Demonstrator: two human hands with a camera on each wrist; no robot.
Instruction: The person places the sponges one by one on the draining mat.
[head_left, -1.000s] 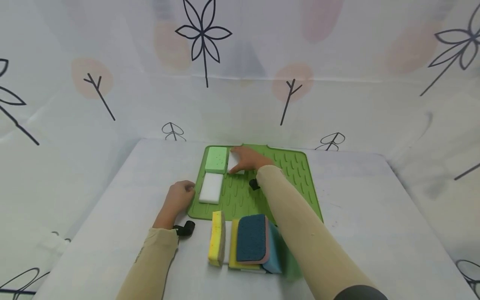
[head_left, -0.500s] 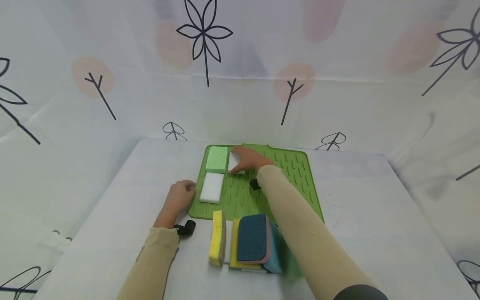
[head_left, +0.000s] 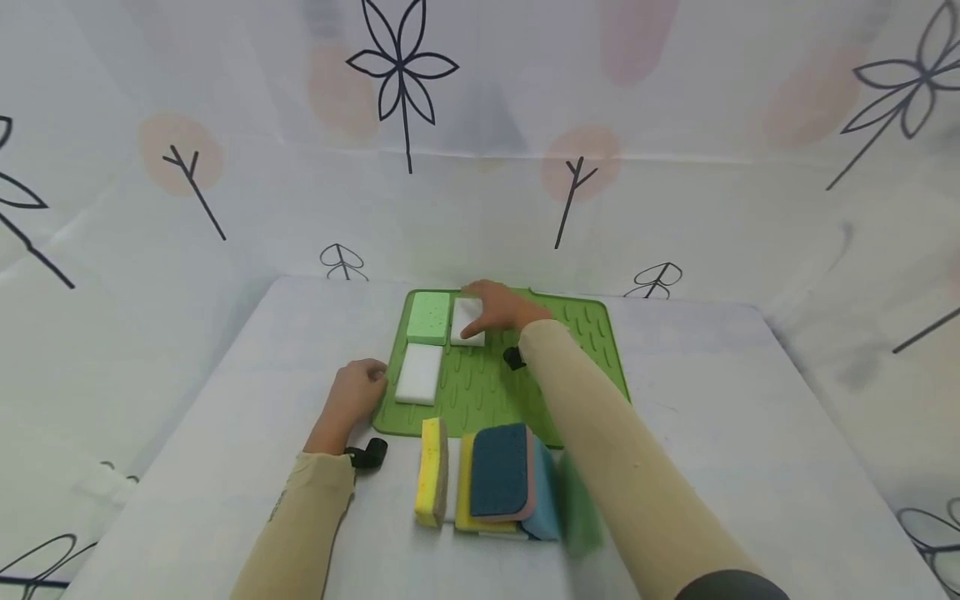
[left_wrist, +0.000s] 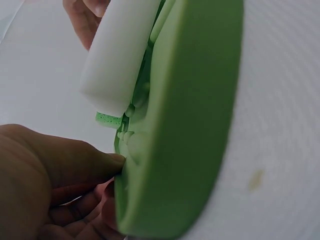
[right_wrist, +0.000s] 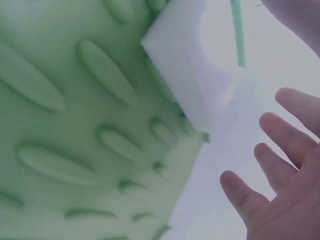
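Seeing the right hand (head_left: pixel 498 307) with fingers spread well apart and pretty straight, over the right side of a plain white rectangular foam-looking block (head_left: pixel 461 312). In the right wrist view, can spot a gap between the fingertips (right_wrist: pixel 231 181) and the block; can't tell about thumb contact. Meanwhile, pinching the left rim of a green ridged rubbery-looking mat (head_left: pixel 480 383) with the left hand (head_left: pixel 358 392), thumb on top, other fingers curled by the outer edge.

Losing part of the block behind the right hand, plus a chunk of mat behind the tan right sleeve (head_left: pixel 622 433). Can't make out the blurry green item (head_left: pixel 581 508) beside that sleeve either.

As for orientation: lying flat in the mat's far left area, just right of a pale green speckled rectangular sponge (head_left: pixel 429 317), long axis running near to far. Same deal for a second white rectangular block (head_left: pixel 419 374), just nearer than the speckled sponge, far end leaning slightly right, roughly along the left rim.
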